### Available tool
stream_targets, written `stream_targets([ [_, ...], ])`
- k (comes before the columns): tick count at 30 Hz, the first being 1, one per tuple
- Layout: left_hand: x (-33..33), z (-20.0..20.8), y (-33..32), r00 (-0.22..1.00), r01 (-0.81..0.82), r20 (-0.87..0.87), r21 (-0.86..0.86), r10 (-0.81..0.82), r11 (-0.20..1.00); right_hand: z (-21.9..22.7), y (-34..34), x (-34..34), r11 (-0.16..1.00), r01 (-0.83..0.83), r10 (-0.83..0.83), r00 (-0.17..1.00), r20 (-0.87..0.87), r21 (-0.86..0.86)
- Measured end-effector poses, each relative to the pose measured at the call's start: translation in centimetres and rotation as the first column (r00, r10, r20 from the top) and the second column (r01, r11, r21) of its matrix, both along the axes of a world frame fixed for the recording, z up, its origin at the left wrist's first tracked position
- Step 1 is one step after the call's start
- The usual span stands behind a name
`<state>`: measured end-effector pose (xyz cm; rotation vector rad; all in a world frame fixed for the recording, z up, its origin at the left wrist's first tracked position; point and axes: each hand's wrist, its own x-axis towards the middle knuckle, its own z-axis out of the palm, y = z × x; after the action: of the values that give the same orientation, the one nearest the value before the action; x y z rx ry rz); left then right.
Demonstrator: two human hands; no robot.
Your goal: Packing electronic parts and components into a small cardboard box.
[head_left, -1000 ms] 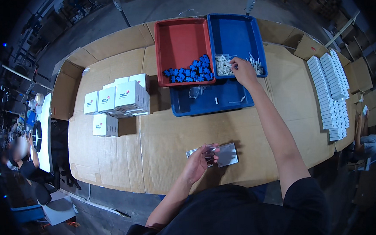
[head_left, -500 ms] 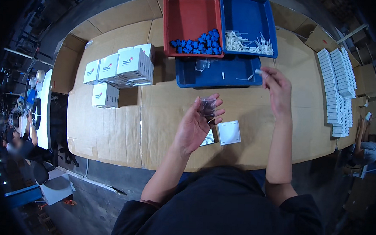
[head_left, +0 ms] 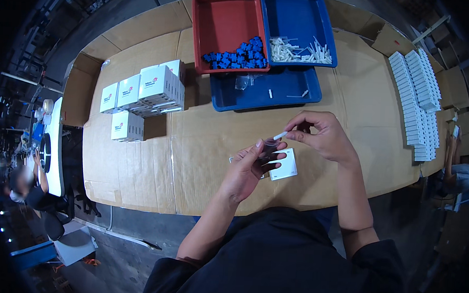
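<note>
My left hand (head_left: pixel 247 171) holds a small clear plastic bag (head_left: pixel 269 147) between thumb and fingers, its upper edge toward the right hand. Pinched in my right hand (head_left: pixel 320 135) is a small white plastic stick (head_left: pixel 280 135), its lower end at the bag's mouth; whether it has entered the bag I cannot tell. Below the hands a flat white square piece (head_left: pixel 283 167) lies on the cardboard, and another flat item beside it is mostly hidden by my left hand.
Beyond the hands stand a red tray (head_left: pixel 228 19) with blue plastic pieces (head_left: pixel 239 57), a blue tray (head_left: pixel 294 14) with white sticks (head_left: pixel 303 52), and a lower blue tray (head_left: pixel 247 99). White boxes (head_left: pixel 128 90) are stacked left, more stacks (head_left: pixel 419 108) right. People sit on both sides.
My right hand has come down and left from near the lower blue tray, bringing the white stick to the bag. My left hand still holds the bag.
</note>
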<state>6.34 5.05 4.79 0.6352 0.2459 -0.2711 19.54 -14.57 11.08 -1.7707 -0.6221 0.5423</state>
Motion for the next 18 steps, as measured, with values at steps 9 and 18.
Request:
stream_targets([
  [9, -0.1, -0.1, 0.1, 0.999, 0.044, 0.017, 0.036, -0.044, 0.998, 1.6, 3.5, 3.0, 0.893, -0.422, 0.422, 0.906, -0.034, -0.155],
  [18, -0.5, -1.0, 0.4, 1.0, 0.006, -0.02, -0.043, -0.007, 0.999, 1.4, 4.4, 3.0, 0.801, -0.554, 0.548, 0.831, -0.095, -0.226],
])
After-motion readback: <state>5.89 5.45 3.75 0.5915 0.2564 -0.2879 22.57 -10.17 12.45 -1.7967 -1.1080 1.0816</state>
